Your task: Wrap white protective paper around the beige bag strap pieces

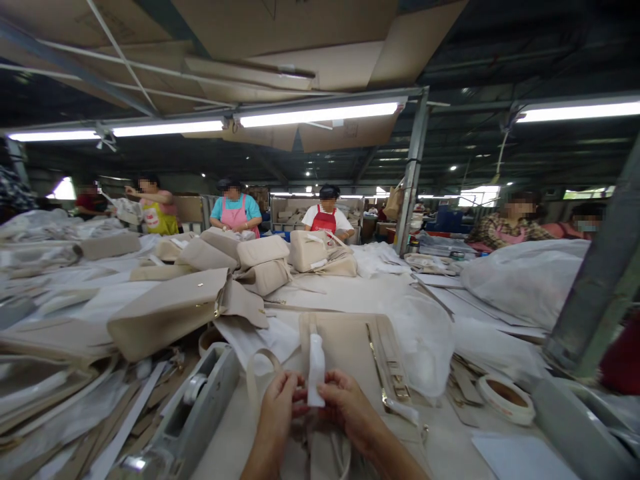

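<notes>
While both hands meet low at the middle of the cluttered work table (500, 460), the left hand (277, 408) and the right hand (349, 407) pinch between their fingertips a small white strip of paper-like wrapping (316, 369), held upright over a flat beige leather handbag (345, 347) lying just beyond them. Left of the hands sits a grey metal tape dispenser (195, 413), and well to the right lies a pale roll of tape (505, 398); more beige bags (170, 313) are piled behind.
</notes>
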Demonstrator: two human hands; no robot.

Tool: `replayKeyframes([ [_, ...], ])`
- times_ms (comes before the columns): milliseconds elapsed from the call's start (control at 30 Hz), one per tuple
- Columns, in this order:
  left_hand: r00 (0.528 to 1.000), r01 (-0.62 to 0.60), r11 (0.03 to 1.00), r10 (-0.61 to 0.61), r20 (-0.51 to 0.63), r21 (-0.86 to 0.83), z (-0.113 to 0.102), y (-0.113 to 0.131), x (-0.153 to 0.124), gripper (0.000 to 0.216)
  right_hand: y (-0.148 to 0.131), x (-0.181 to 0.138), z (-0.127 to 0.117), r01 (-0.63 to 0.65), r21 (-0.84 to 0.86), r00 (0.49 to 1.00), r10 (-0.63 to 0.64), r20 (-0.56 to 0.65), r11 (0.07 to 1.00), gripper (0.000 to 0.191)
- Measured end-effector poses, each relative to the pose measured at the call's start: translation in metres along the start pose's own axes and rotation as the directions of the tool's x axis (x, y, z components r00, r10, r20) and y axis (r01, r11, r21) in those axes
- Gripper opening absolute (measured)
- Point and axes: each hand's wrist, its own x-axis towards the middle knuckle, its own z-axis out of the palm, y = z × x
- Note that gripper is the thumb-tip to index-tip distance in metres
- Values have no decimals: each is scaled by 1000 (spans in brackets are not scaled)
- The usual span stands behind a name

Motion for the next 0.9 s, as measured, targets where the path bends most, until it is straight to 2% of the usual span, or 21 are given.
replayKeyframes([
  [67,996,-39,993,29,82,115,2,-3,2,48,2,0,4,14,-31,1000,-14,2,999,42],
  [167,983,-141,958,105,153,249,4,-6,2,55,3,-2,11,17,-109,999,-21,-33,994,44],
  [300,985,-61,968,19,170,244,-3,-11,9,65,-11,-13,9,9,-204,1000,-5,23,979,52],
  [367,990,-63,961,27,136,269,-7,-11,12,67,-29,-25,-7,70,-388,994,-95,-45,919,53],
  [433,986,-163,918,168,20,363,-9,-3,9,70,-52,-40,-36,127,-631,941,-294,-166,765,42],
  [467,958,-240,868,285,-40,435,-9,3,6,70,-64,-46,-53,127,-725,894,-395,-211,677,36],
  [533,856,-386,736,511,-82,557,-1,21,-3,65,-86,-57,-87,85,-826,819,-512,-260,557,29],
  [567,823,-434,695,565,-61,573,7,32,-7,62,-94,-60,-102,57,-849,798,-535,-277,525,27],
  [600,827,-459,698,561,-22,551,17,41,-10,59,-99,-62,-113,29,-864,786,-546,-290,502,25],
  [667,902,-420,800,418,102,429,45,56,-12,58,-101,-63,-123,-20,-898,774,-562,-292,440,25],
  [733,942,-296,896,218,254,331,78,62,-10,59,-94,-61,-119,-61,-923,766,-574,-288,381,26],
  [800,934,-176,934,58,352,312,110,58,-4,55,-83,-57,-108,-107,-939,753,-590,-291,326,22],
  [900,923,-50,932,-93,373,358,147,42,6,37,-71,-47,-93,-180,-947,734,-605,-309,265,28],
])
